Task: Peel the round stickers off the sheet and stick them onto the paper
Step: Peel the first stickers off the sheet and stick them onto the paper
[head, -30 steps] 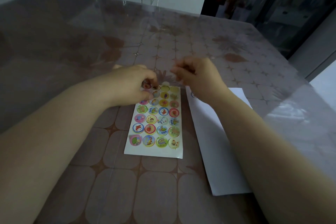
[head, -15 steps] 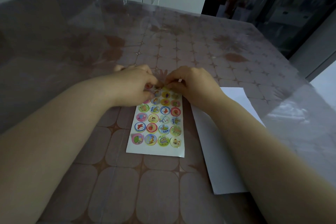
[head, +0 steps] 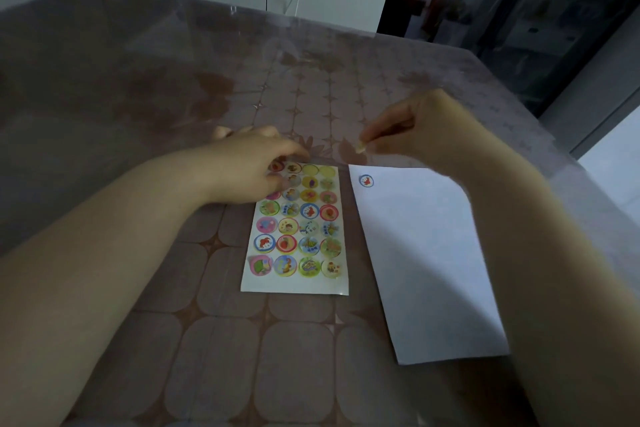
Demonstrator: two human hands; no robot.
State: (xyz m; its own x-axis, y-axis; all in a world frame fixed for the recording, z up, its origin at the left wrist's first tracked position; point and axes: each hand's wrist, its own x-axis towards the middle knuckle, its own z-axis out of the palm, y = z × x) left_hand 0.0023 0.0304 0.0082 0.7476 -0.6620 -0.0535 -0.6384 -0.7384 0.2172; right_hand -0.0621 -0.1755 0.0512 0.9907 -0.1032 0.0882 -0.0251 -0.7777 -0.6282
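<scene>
On a brown patterned table (head: 173,80) under a glossy clear cover, a white paper (head: 426,270) lies just to the right of a sticker sheet (head: 294,286), turned at a slight angle to it. The sticker sheet lies flat and carries rows of bright round stickers. Two circles at the right end of its top row look pale and empty.

The left hand (head: 249,170) rests on the sheet's upper left corner. Its fingers are loosely bent with the tips down on the sheet, pinning it and gripping nothing that can be seen. The right hand (head: 426,135) hovers above and to the right of the sheet's top right corner. Its thumb and forefinger pinch a small peeled sticker (head: 361,148), whose picture is too small to make out. One blue-rimmed sticker (head: 366,181) already sits on the paper, just right of the sheet's top right corner.

The step in hand looks like carrying a second sticker across to the paper. The next move probably calls for lowering it, sticky side down, onto bare paper to the right of the sheet and beside the blue-rimmed sticker. The right hand would then press it flat, while the left hand holds the sheet for the next peel.
</scene>
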